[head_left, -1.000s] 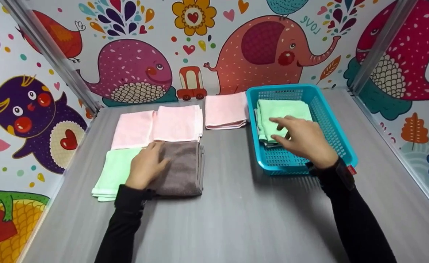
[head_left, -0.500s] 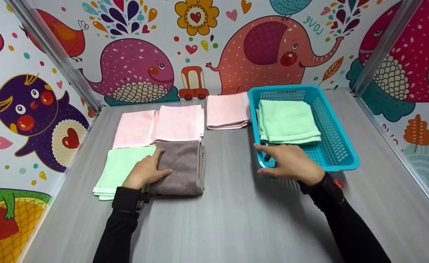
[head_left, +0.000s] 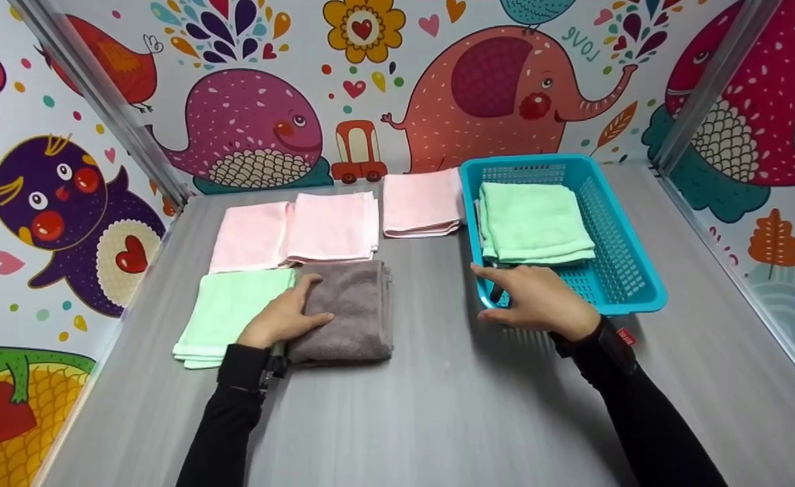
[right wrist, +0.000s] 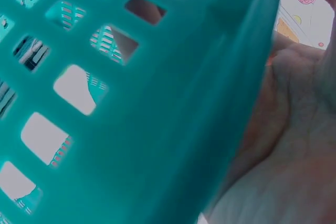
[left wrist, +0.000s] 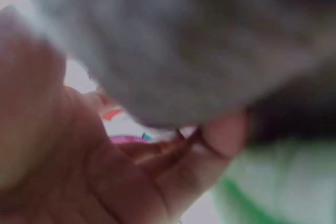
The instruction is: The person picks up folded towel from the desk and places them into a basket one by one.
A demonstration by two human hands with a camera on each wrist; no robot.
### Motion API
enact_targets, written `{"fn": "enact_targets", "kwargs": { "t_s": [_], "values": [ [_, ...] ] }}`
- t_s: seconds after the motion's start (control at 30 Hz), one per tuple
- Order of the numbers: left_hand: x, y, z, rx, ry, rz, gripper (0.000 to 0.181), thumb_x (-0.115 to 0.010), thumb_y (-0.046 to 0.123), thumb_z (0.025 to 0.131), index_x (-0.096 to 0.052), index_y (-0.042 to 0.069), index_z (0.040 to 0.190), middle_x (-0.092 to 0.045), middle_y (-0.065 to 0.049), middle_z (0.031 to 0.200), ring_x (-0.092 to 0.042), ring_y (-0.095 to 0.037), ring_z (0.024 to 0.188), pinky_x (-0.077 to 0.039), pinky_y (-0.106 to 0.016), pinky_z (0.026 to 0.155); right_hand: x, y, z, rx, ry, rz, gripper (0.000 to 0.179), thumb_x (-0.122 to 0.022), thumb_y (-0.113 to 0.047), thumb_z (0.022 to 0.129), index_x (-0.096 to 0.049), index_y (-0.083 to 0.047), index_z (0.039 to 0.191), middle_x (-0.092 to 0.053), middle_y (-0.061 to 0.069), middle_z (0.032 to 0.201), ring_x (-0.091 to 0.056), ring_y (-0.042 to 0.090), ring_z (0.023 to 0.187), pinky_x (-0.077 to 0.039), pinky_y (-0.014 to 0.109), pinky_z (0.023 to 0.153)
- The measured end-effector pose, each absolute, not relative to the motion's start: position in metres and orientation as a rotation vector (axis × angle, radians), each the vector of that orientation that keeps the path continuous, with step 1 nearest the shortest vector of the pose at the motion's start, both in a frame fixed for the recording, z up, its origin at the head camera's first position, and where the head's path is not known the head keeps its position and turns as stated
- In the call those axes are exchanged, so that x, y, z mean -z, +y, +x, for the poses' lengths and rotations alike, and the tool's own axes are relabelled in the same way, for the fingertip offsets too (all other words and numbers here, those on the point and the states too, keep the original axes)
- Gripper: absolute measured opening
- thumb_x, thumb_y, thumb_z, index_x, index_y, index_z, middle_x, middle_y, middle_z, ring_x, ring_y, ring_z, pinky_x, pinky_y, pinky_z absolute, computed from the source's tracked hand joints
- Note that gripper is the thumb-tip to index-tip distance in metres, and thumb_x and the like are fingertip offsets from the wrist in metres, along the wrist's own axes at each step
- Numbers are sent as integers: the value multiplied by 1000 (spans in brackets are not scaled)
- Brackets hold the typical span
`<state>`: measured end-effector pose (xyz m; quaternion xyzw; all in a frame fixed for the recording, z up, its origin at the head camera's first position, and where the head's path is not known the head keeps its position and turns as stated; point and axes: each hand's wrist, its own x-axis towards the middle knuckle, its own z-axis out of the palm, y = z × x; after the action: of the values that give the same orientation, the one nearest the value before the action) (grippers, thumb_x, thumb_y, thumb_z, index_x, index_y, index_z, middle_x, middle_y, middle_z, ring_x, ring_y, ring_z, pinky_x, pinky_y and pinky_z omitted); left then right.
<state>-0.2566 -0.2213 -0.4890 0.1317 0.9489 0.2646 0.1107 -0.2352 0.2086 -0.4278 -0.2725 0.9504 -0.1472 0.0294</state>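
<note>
My left hand [head_left: 289, 314] grips the left side of a folded grey-brown towel [head_left: 353, 311], its thumb and a finger visible on top. The left wrist view gives a blurred close-up of the towel [left wrist: 173, 51] between the thumb side and the curled fingers [left wrist: 194, 166]. Over the front rim of a blue plastic basket [head_left: 630, 253] is my right hand [head_left: 539, 301], thumb and index finger spread apart; its other fingers are mostly hidden. Beside the palm in the right wrist view runs the basket's rim [right wrist: 231, 108]. A folded green towel [head_left: 536, 223] lies on top inside the basket.
Left of the grey-brown towel lies another folded green towel [head_left: 235, 308]. Two folded pink towels, a left one [head_left: 252, 237] and a right one [head_left: 333, 226], lie behind. A third pink towel [head_left: 421, 203] sits against the basket. Printed walls [head_left: 370, 88] enclose the table.
My right hand has drawn back from above the green towel to the basket's front rim. The left hand has shifted slightly right, and the grey-brown towel has moved with it.
</note>
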Motion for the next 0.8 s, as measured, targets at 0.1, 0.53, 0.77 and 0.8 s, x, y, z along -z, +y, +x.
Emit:
{"fn": "enact_targets", "kwargs": {
  "t_s": [0.1,0.53,0.77,0.8],
  "values": [
    [495,-207,-257,-819,2785,430,83,-70,46,96,-32,6,158,-51,-35,147,-51,-51,136,-41,-63,112,427,209,-235,456,2941,-859,76,-84,-39,86,-55,-12,151,-73,6,87,-62,14,75,-48,32,65],
    [505,-159,-250,-950,2744,528,84,-69,53,95,-34,16,161,-37,-25,163,-34,-53,148,-30,-64,119,428,209,-233,450,2935,-857,75,-81,-38,89,-52,-13,153,-75,5,91,-63,13,74,-47,31,64],
    [508,-146,-247,-974,2687,606,85,-66,53,97,-28,20,165,-31,-32,162,-29,-55,149,-29,-67,119,428,208,-233,449,2928,-845,75,-81,-38,89,-51,-13,154,-76,6,93,-62,12,72,-46,31,64],
    [509,-145,-247,-973,2685,613,85,-66,54,97,-27,22,165,-32,-34,162,-31,-55,148,-31,-66,118,428,208,-233,448,2930,-844,75,-81,-38,89,-51,-14,153,-76,6,93,-62,12,72,-46,31,64]
  ]
}}
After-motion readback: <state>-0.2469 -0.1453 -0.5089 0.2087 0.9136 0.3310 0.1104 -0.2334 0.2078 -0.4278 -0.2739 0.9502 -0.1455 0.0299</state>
